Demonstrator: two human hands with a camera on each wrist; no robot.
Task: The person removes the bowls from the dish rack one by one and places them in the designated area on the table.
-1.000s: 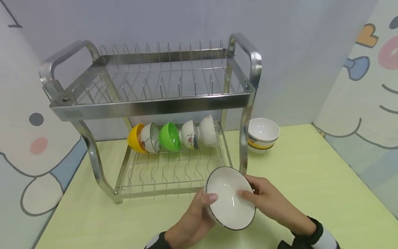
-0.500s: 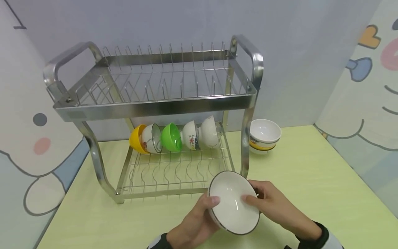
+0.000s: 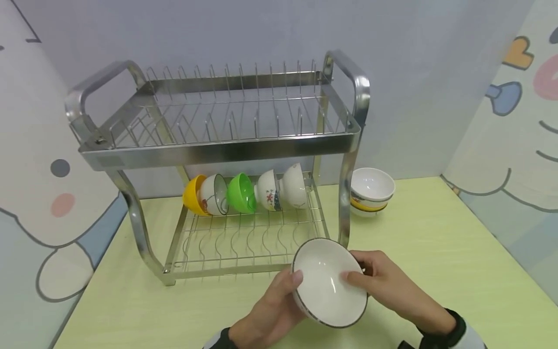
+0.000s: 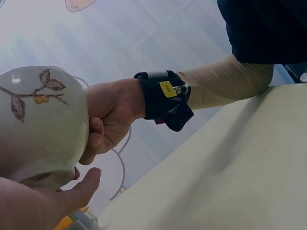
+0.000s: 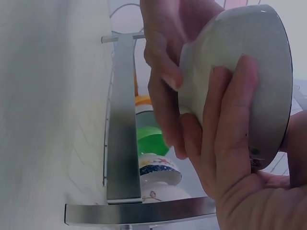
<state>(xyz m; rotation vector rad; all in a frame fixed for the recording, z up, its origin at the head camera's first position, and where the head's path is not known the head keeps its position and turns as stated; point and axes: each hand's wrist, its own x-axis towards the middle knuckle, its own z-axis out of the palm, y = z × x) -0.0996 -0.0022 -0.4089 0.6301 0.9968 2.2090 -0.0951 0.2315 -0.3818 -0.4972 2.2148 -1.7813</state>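
A white bowl (image 3: 330, 286) with a dark rim is held between both hands in front of the rack, tilted so its inside faces the head camera. My left hand (image 3: 279, 303) grips its left side, thumb over the rim and fingers beneath. On the right, my right hand (image 3: 381, 281) grips it with the thumb inside and the fingers behind. In the left wrist view the bowl (image 4: 38, 120) shows a brown leafy branch on its outside. The right wrist view has the right hand's fingers (image 5: 232, 105) lying along the outer wall, and the left hand (image 5: 165, 52) near the foot.
A two-tier metal dish rack (image 3: 218, 152) stands behind. Its lower tier holds a yellow bowl (image 3: 193, 195), a green bowl (image 3: 240, 194) and several white ones, tipped on their sides. Stacked bowls (image 3: 372, 186) sit right of the rack on the pale yellow-green table (image 3: 444, 242).
Both hands keep their grip on the bowl, which has shifted slightly right and lower in the head view. The whole scene has also drifted a little to the right.
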